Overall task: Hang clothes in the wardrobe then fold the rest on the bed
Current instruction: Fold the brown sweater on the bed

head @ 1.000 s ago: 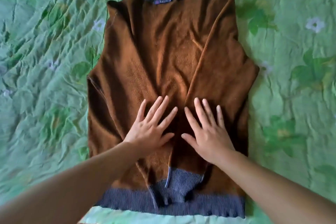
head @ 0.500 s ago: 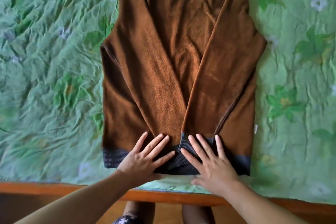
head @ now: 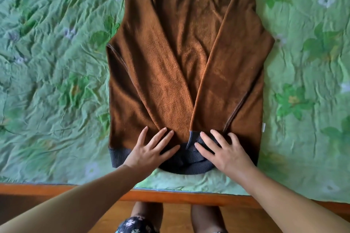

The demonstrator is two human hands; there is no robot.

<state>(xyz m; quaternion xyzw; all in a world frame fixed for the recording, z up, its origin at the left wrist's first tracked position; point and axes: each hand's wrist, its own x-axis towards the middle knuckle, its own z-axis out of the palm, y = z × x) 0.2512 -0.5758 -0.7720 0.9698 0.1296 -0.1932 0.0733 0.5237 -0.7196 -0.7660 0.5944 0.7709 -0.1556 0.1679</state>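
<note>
At the near edge of the bed (head: 56,190), the left hand (head: 151,152) and right hand (head: 226,154) lie flat, fingers spread, gripping nothing, pressing the ribbed grey cuffs (head: 189,157) of a fuzzy brown sweater (head: 166,81). Spread hem-near, collar-far on a crumpled green floral sheet (head: 47,81), its crossed sleeves look liable to slip or bunch if the hem is lifted unevenly.
</note>
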